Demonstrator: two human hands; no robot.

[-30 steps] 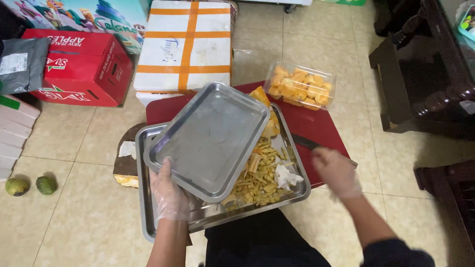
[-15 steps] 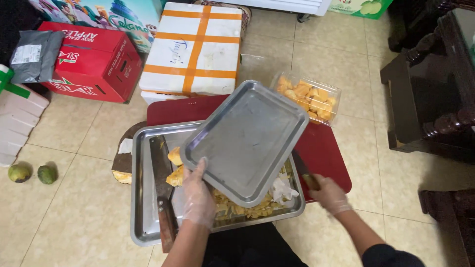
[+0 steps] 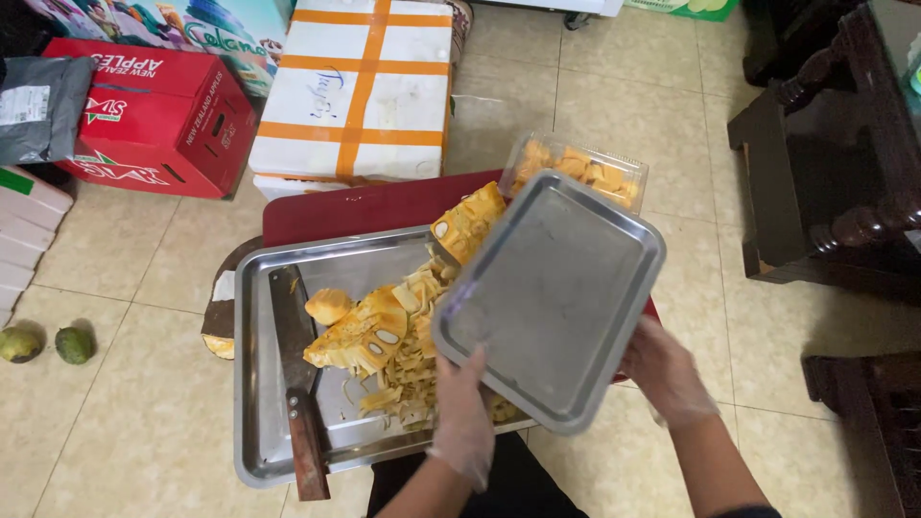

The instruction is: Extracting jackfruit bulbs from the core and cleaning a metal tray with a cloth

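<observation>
My left hand (image 3: 462,412), in a clear glove, grips the near edge of a small empty steel tray (image 3: 552,293) held tilted in the air. My right hand (image 3: 665,372), also gloved, supports the same tray at its lower right edge. Under it lies a large steel tray (image 3: 251,364) on the floor, holding yellow jackfruit pieces (image 3: 369,331) and pale fibres, with a cleaver (image 3: 295,379) lying along its left side. Beyond the lifted tray sits a clear plastic box of jackfruit pods (image 3: 585,171).
A dark red board (image 3: 345,206) lies under the big tray. A white carton with orange tape (image 3: 360,91) and a red cardboard box (image 3: 144,115) stand behind. Two green fruits (image 3: 43,343) rest at far left; dark wooden furniture (image 3: 835,163) is at right.
The small tray has moved rightward off the big tray, uncovering the jackfruit pieces and cleaver. My right hand has come up to its lower right edge.
</observation>
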